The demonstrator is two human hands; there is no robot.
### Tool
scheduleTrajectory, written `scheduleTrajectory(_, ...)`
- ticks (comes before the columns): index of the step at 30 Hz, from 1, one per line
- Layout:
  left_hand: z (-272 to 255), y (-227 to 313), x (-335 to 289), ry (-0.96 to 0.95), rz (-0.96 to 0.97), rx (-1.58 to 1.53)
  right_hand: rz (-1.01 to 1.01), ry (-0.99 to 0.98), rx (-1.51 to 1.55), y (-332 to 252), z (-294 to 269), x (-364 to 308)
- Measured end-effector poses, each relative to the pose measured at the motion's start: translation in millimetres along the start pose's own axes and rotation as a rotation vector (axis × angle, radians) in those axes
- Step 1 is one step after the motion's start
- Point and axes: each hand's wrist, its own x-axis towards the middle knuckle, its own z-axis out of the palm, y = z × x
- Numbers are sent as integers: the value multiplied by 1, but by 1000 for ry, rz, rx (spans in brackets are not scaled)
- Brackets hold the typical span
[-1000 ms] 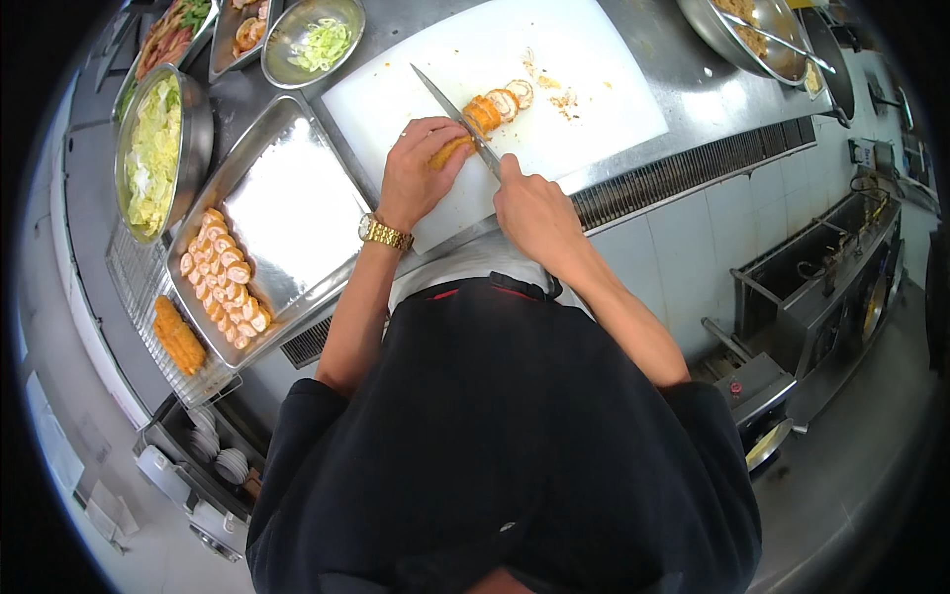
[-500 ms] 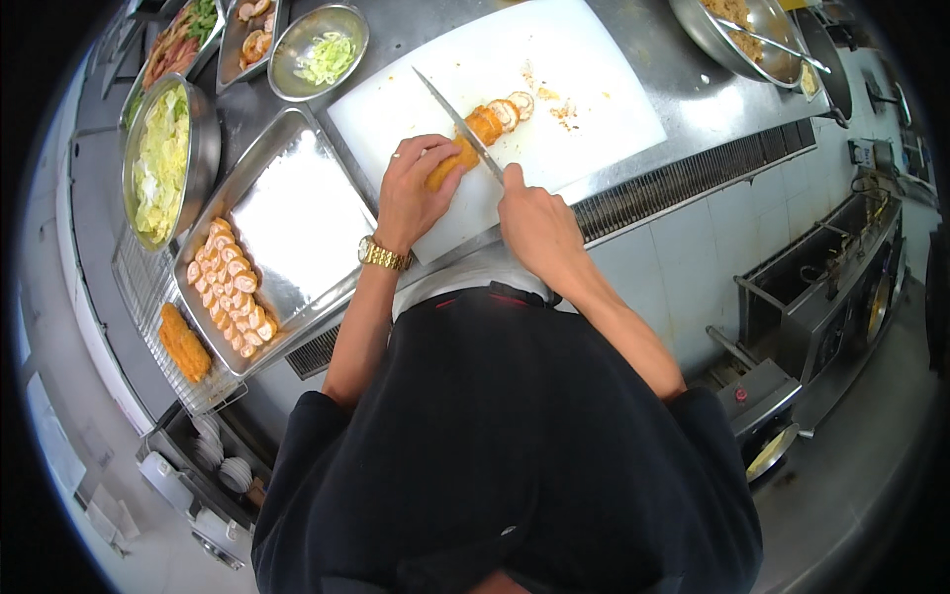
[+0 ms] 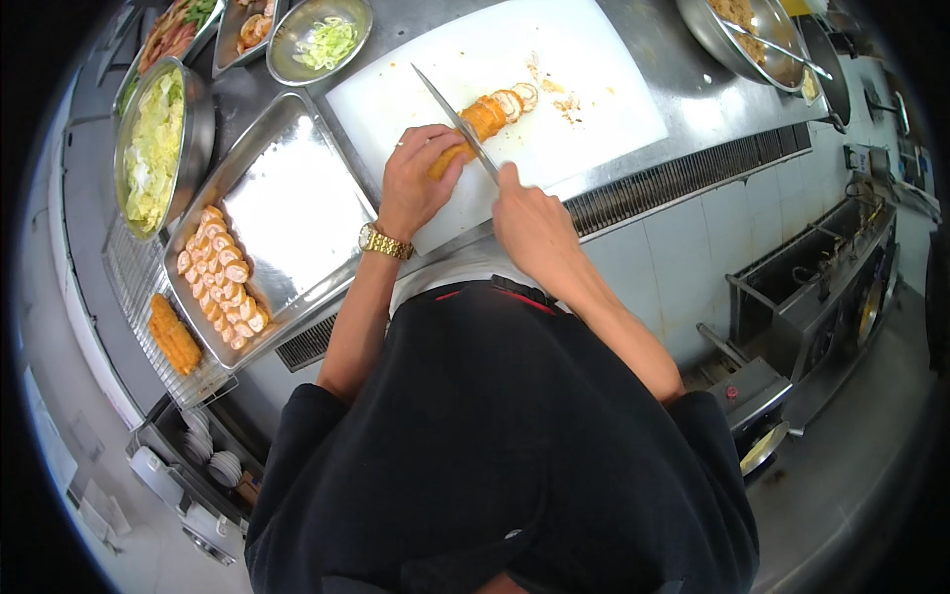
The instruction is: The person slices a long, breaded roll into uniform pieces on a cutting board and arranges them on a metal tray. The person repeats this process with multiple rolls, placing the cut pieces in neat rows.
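Observation:
My left hand [image 3: 416,183], with a gold watch at its wrist, presses its fingers around the uncut end of a golden breaded roll [image 3: 451,158] on the white cutting board [image 3: 604,99]. Closed around a handle, my right hand [image 3: 534,223] holds a long kitchen knife [image 3: 447,107]. The blade lies across the roll, just beyond my left fingertips, its tip pointing to the far left. On the far side of the blade, several cut slices [image 3: 509,103] lean together in a row, pale inside with a brown crust. Crumbs [image 3: 568,107] lie beside them.
Left of the board stands a steel tray [image 3: 297,188] with several roll slices [image 3: 220,282] along its left side. A whole breaded roll [image 3: 173,335] rests on a wire rack [image 3: 139,287]. Bowls of shredded cabbage [image 3: 156,148] and sliced greens [image 3: 327,45] stand behind; another steel bowl [image 3: 701,22] is far right.
The knife has shifted slightly toward my left hand, and another slice seems to have joined the cut row. The whole view has tilted a little; both hands keep their grips.

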Motion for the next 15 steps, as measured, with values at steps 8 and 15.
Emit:
scheduleTrajectory(8,1,-1,1,-1,2,-17,-24,5,-3,8,9,-5)
scheduleTrajectory(15,-1,-2,1,-5,-30,-16,36,-72,11,21,19,-10)
